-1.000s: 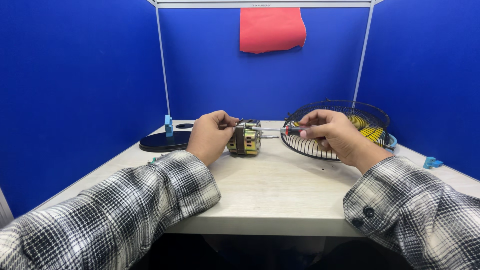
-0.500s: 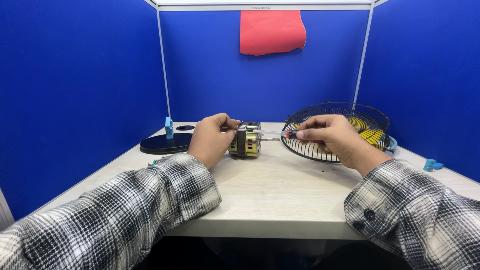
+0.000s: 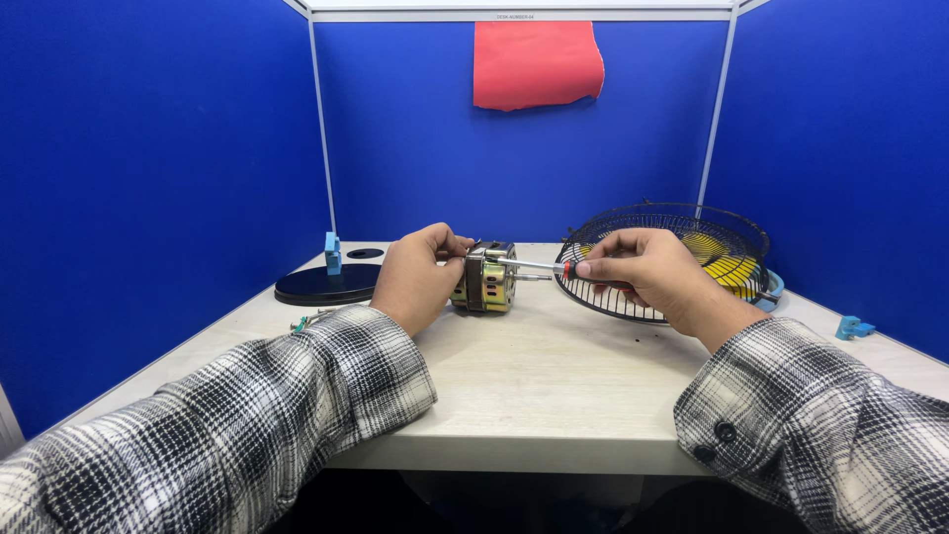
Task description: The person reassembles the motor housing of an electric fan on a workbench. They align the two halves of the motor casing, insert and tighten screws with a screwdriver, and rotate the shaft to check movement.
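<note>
**Motor steadied, screwdriver at its face**

The small motor [image 3: 485, 278] sits mid-table [image 3: 534, 386]. The left hand [image 3: 420, 275] is curled around its side; the right hand [image 3: 643, 269] pinches a screwdriver [image 3: 539, 267] whose tip meets the motor. Behind lies a black wire fan guard [image 3: 664, 259]; a red sheet [image 3: 537, 63] hangs on the blue back wall.

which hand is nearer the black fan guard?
Right. The right hand, holding a screwdriver, sits against the front rim of the fan guard. The left hand grips the motor, farther left.
</note>
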